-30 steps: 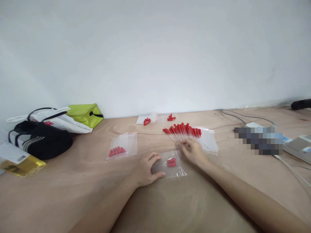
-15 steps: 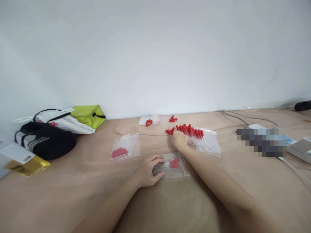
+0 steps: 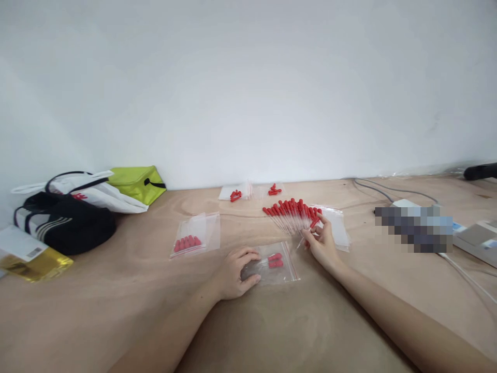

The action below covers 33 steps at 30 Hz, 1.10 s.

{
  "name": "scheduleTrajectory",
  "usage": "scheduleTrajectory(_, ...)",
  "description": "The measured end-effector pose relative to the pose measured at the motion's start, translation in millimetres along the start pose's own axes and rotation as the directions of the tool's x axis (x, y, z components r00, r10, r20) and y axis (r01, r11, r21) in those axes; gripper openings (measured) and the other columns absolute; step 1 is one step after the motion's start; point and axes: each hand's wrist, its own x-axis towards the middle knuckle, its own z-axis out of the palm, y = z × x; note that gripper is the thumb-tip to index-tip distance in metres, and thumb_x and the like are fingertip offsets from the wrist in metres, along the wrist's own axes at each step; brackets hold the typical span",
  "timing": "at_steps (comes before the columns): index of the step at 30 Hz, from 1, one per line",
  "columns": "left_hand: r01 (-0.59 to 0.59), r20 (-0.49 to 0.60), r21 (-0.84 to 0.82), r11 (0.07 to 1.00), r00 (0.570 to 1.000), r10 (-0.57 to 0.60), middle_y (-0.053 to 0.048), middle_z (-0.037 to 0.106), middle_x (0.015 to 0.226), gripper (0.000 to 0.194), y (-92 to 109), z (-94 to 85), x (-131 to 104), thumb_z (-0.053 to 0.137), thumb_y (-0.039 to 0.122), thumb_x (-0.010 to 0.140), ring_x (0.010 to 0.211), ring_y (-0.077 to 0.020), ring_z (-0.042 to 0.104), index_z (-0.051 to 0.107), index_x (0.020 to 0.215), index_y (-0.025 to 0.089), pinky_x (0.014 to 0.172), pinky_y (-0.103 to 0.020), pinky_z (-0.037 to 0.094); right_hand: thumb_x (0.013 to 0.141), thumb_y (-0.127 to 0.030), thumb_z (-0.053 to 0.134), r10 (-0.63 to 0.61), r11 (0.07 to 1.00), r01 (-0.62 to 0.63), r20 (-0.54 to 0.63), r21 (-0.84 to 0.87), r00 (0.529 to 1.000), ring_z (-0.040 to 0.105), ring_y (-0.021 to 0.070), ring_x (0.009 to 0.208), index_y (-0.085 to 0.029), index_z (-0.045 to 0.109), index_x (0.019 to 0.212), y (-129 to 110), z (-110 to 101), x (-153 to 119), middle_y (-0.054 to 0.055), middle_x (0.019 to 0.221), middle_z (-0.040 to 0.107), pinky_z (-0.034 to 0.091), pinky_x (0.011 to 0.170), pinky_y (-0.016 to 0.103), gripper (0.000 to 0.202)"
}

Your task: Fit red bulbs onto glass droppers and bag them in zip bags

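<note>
My left hand (image 3: 236, 273) rests on the closed-off end of a clear zip bag (image 3: 288, 267), thumb and fingers apart. Inside that bag lie two droppers with red bulbs (image 3: 276, 263), their tips towards my left hand. In my right hand (image 3: 325, 247) a single dropper (image 3: 315, 221) is pinched, red bulb up and thin clear tube slanting down to the left. Just behind it, more red-bulbed droppers (image 3: 289, 208) lie fanned out in a row, partly beside white-looking flat bags (image 3: 337, 228).
To the left lies a zip bag holding several red-bulbed droppers (image 3: 188, 242). Small red bulbs (image 3: 235, 196) sit on bags near the wall. A black bag (image 3: 77, 228), a lime-green bag (image 3: 135, 184) and a yellow packet (image 3: 46, 267) stand far left. Cables (image 3: 376, 189) run at the right.
My right hand has moved from the left end of the dropper row to its right front, now pinching one dropper. My left hand stays on the zip bag. The view has shifted slightly.
</note>
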Motion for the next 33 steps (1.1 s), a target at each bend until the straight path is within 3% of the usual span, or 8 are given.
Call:
scheduleTrajectory(11,-0.003,0.015,0.022,1.000,1.000,0.003,-0.007,0.053,0.112,0.032,2,-0.7,1,0.056,0.028,0.072,0.104,-0.0217,0.050,0.053,0.103,0.021,0.092,-0.037,0.039,0.071,-0.044,0.057,0.098,0.977,-0.104,0.041,0.184,0.994,0.056,0.0106,0.052,-0.024,0.026,0.100,-2,13,-23,-0.008,0.064,0.051,0.050,0.051,0.027,0.047)
scheduleTrajectory(20,0.044,0.029,0.030,0.999,0.999,-0.045,-0.007,0.049,0.120,0.049,0,0.1,-1,0.055,0.030,0.073,0.110,-0.0234,0.044,0.041,0.120,0.022,0.095,-0.039,0.036,0.066,-0.049,0.060,0.236,0.914,-0.243,0.059,0.325,0.970,0.059,0.0124,0.056,-0.024,0.031,0.087,-10,11,-28,-0.006,0.065,0.057,0.050,0.056,0.029,0.044)
scheduleTrajectory(23,0.063,0.040,0.036,0.997,0.997,-0.064,-0.007,0.047,0.122,0.050,0,0.1,-2,0.054,0.031,0.075,0.112,-0.0230,0.043,0.039,0.122,0.022,0.096,-0.039,0.035,0.064,-0.045,0.063,0.225,0.944,-0.249,0.132,0.215,0.965,0.057,0.0112,0.057,-0.022,0.039,0.083,-5,11,-32,-0.004,0.067,0.055,0.049,0.056,0.027,0.039)
scheduleTrajectory(27,0.074,0.037,0.044,0.996,0.996,-0.076,-0.007,0.047,0.122,0.051,-1,0.7,-3,0.055,0.032,0.075,0.113,-0.0235,0.042,0.038,0.122,0.021,0.096,-0.039,0.035,0.065,-0.040,0.063,0.165,0.982,-0.131,0.277,-0.135,0.947,0.051,0.0108,0.053,-0.018,0.054,0.078,0,9,-33,-0.002,0.060,0.053,0.043,0.051,0.025,0.027)
scheduleTrajectory(30,0.063,0.025,0.039,0.997,0.998,-0.064,-0.007,0.047,0.121,0.051,-1,0.6,-3,0.055,0.032,0.075,0.112,-0.0230,0.043,0.038,0.122,0.022,0.095,-0.038,0.035,0.072,-0.040,0.057,0.124,0.971,-0.015,0.444,-0.240,0.887,0.056,0.0151,0.064,-0.018,0.062,0.080,-5,9,-32,0.002,0.066,0.061,0.045,0.060,0.028,0.024)
scheduleTrajectory(33,0.048,0.022,0.037,0.998,0.999,-0.049,-0.007,0.048,0.120,0.050,0,-0.2,-2,0.055,0.031,0.075,0.110,-0.0225,0.044,0.039,0.121,0.021,0.095,-0.038,0.036,0.079,-0.040,0.047,0.087,0.986,0.018,0.607,-0.165,0.790,0.058,0.0176,0.079,-0.020,0.064,0.089,-14,8,-31,0.004,0.081,0.065,0.045,0.074,0.032,0.029)
